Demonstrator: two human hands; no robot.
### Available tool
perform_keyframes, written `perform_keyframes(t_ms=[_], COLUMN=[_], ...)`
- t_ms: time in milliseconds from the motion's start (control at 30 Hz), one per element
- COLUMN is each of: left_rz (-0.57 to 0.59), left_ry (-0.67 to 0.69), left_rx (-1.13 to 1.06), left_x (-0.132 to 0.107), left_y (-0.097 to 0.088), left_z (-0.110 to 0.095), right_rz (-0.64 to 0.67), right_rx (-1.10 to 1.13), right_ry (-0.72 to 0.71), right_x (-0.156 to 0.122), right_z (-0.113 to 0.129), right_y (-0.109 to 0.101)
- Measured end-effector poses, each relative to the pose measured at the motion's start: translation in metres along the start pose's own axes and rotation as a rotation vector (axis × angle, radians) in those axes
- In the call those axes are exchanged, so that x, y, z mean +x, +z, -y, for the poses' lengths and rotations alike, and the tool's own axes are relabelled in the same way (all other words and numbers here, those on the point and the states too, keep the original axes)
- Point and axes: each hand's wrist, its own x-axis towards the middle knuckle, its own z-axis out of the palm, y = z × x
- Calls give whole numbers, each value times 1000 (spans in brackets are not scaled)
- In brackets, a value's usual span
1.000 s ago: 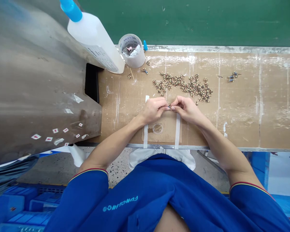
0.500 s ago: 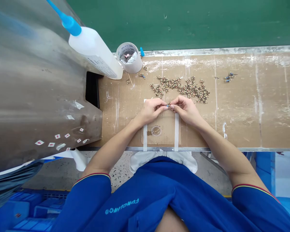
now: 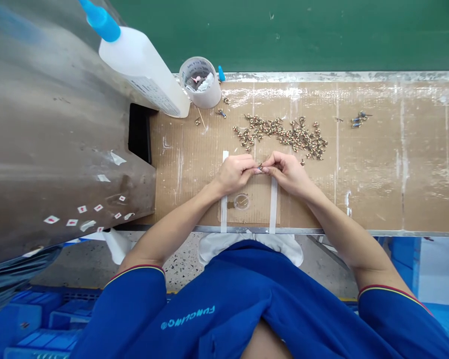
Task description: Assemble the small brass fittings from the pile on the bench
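My left hand (image 3: 235,174) and my right hand (image 3: 284,173) meet above the cardboard work mat (image 3: 179,174). Their fingertips pinch a tiny metal part (image 3: 261,168) from both sides, and its exact shape is hidden by my fingers. Just beyond them lies a loose heap of small brass screw-like parts (image 3: 280,133). Below my hands, a small clear round dish (image 3: 241,201) sits between two white tape strips (image 3: 273,207), holding something thin and hard to make out.
A white plastic bottle with a blue nozzle (image 3: 142,72) lies at the back left, beside a tape roll cup (image 3: 200,82) holding scraps. Several assembled parts (image 3: 359,119) lie at the right. A steel sheet (image 3: 60,124) rises at the left, and a green wall (image 3: 284,35) runs behind.
My hands stay together on the same tiny part, with only slight finger movement. The whole view shifts a little as my head moves.
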Motion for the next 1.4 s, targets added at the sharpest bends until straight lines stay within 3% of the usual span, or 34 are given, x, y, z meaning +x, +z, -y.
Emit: perform_keyframes(t_ms=[267,733,1133,1400], left_rz=[-60,50,34,-92], left_ry=[55,-51,-56,11], left_rx=[18,3,0,-42], left_x=[0,-1,-2,2], left_y=[1,1,-1,-1], left_z=[-2,-1,-1,-4], right_rz=[3,-28,-49,-61], right_rx=[-64,-88,-23,179], right_ry=[-49,-52,-17,77], right_x=[-2,-3,-2,0], right_z=[0,-1,4,0], right_y=[2,6,7,4])
